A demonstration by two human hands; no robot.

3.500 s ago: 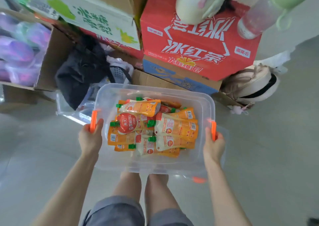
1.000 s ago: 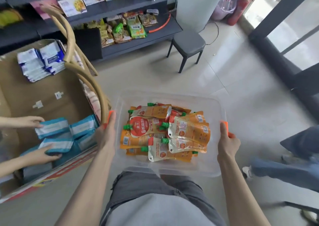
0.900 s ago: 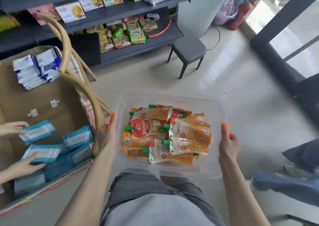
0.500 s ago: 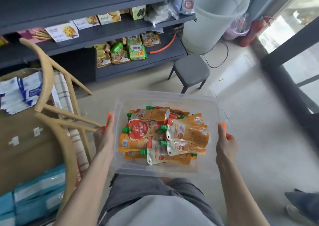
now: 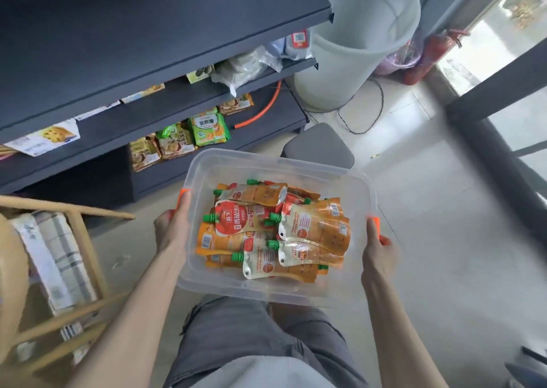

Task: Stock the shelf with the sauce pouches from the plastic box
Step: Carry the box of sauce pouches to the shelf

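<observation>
I carry a clear plastic box (image 5: 349, 287) in front of my waist. My left hand (image 5: 171, 227) grips its left edge at an orange clip, and my right hand (image 5: 377, 248) grips the right edge at the other orange clip. Several orange and red sauce pouches (image 5: 275, 230) with green caps lie piled inside the box. A dark grey shelf unit (image 5: 148, 32) stands ahead and to the left; its top board is bare, and the lower boards hold snack packets (image 5: 207, 128).
A grey stool (image 5: 319, 146) stands on the floor just beyond the box. A white bin (image 5: 355, 47) and a red fire extinguisher (image 5: 429, 56) are at the back right. A wooden chair (image 5: 68, 269) stands at my left. Pale tiled floor spreads to the right.
I have walked with the box from the stacked cartons to the shelf unit. The shelf and stool are now much nearer, and the carton with another person's hands has left the view.
</observation>
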